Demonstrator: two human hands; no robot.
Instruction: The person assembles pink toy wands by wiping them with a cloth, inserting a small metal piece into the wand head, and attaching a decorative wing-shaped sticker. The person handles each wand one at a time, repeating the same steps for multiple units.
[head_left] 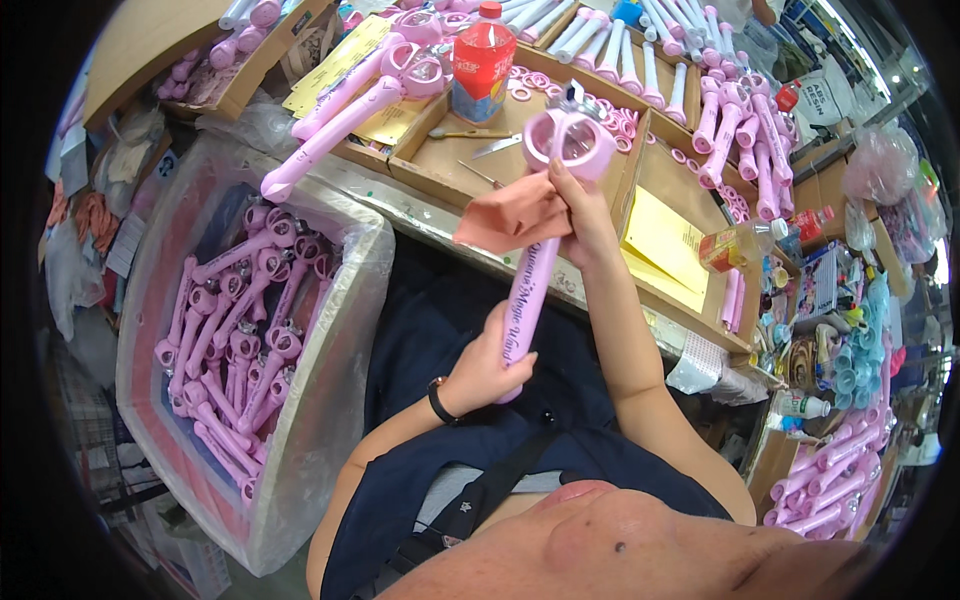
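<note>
A pink toy wand (531,285) with a round, ring-framed head is held tilted in front of me, its head away from my body. My left hand (488,362) is wrapped round the lower part of its handle. Up near the head, my right hand (588,215) grips an orange cloth (508,213) against the wand's neck, the thumb lying on the head. Part of the cloth hangs loose to the left. My right fingers are partly hidden behind wand and cloth.
At left stands a plastic-lined bin (345,330) with many pink wands inside. Across the bench, a cardboard tray (425,160) holds small tools, pink rings and a red-labelled bottle (484,65). Two wands (345,125) overhang its left side. Yellow sheets (665,245) lie at right.
</note>
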